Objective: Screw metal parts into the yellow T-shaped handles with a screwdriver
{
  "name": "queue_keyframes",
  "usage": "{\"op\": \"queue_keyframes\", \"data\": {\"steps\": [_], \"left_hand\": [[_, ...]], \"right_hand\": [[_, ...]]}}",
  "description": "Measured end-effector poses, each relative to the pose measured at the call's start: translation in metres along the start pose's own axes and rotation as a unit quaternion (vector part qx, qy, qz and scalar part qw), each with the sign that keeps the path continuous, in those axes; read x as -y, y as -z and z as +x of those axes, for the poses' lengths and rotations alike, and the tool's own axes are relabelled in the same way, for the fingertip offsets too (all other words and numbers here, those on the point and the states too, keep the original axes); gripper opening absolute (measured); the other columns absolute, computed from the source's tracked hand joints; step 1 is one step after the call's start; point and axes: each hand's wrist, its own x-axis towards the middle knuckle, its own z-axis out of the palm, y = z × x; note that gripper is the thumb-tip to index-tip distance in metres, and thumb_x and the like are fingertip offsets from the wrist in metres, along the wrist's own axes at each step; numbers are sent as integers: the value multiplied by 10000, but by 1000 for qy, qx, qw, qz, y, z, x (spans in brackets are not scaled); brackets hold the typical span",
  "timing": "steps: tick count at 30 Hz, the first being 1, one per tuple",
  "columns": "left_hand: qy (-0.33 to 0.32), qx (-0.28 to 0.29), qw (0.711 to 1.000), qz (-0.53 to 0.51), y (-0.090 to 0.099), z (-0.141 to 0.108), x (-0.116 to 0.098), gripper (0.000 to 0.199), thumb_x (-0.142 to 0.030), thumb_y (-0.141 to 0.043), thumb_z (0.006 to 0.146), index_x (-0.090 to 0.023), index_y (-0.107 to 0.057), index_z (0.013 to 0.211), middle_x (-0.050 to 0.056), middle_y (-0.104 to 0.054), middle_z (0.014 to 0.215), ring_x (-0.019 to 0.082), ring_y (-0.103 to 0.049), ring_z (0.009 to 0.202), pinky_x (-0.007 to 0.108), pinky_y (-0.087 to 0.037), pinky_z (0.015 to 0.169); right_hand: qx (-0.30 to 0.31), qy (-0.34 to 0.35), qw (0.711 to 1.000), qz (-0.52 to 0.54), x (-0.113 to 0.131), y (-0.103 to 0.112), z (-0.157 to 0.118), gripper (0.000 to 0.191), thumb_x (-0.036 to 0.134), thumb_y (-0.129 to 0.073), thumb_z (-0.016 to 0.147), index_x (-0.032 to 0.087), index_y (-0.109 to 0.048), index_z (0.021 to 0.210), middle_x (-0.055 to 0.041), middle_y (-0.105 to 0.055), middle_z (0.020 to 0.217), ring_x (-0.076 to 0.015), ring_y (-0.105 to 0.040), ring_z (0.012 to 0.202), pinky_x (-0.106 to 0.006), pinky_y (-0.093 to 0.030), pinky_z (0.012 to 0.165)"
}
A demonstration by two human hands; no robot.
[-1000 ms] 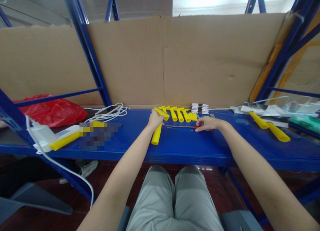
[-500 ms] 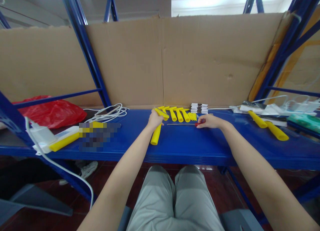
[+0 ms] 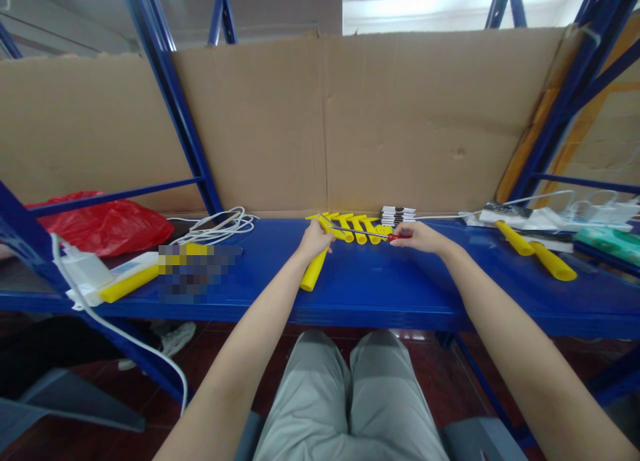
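My left hand [image 3: 315,240] is closed around a yellow tube [image 3: 314,272], whose open lower end points toward the table's front edge. Fingers cover the tube's upper part. In my right hand [image 3: 419,238] is the red handle of a screwdriver [image 3: 365,232]. Its long thin metal shaft points left, with the tip close to my left fingers; whether it touches the tube I cannot tell. Behind the shaft lie several yellow tube pieces [image 3: 359,229] in a row, near the cardboard. A small stack of white-and-dark pieces [image 3: 399,215] sits right of them.
A cardboard sheet [image 3: 400,128] stands along the back of the blue table [image 3: 380,281]. To the left are a coiled white cable [image 3: 227,224], a red plastic bag [image 3: 115,224] and another yellow tube [image 3: 130,282]. Two yellow tubes [image 3: 554,261] lie at right. Blue posts flank the workspace.
My right hand has lifted the screwdriver off the table and swung its tip up toward my left hand. The yellow tube in my left hand has tilted slightly.
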Motion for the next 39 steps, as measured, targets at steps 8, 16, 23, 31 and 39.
{"op": "queue_keyframes", "data": {"steps": [8, 16, 23, 31, 39], "left_hand": [[-27, 18, 999, 27, -2, -2, -1, 410, -78, -611, 750, -152, -447, 1118, 77, -699, 890, 118, -649, 575, 211, -522, 511], [-21, 15, 998, 56, 0, -6, -5, 426, -104, -623, 756, -157, -426, 1130, 60, -695, 868, 97, -603, 473, 204, -490, 475], [-7, 12, 997, 79, 1, -12, -10, 415, -120, -611, 761, -152, -423, 1130, 83, -697, 877, 107, -590, 444, 213, -474, 440], [-19, 8, 996, 88, 1, -9, -7, 406, -129, -604, 768, -150, -432, 1135, 88, -697, 905, 100, -588, 435, 213, -478, 446], [-22, -3, 994, 108, 2, -16, -14, 414, -131, -643, 749, -164, -451, 1114, 72, -697, 878, 125, -618, 474, 223, -489, 477]], "right_hand": [[-16, 9, 1000, -10, 1, 3, 0, 439, 625, -652, 618, 199, -613, 716, -62, -678, 757, -230, -613, 764, -350, -478, 711], [-20, 14, 1000, -8, 1, 2, 0, 460, 647, -654, 612, 200, -615, 711, -55, -676, 740, -232, -611, 769, -347, -475, 710], [-22, 19, 1000, 1, 2, 3, 0, 472, 658, -662, 600, 202, -618, 712, -58, -680, 752, -231, -613, 765, -350, -476, 712], [-23, 21, 1000, 0, 1, 3, 0, 480, 664, -657, 596, 199, -612, 702, -58, -677, 737, -232, -612, 758, -347, -474, 697], [-21, 20, 1000, 9, 2, 3, 0, 464, 650, -665, 604, 200, -613, 701, -56, -681, 736, -230, -614, 760, -347, -475, 703]]}}
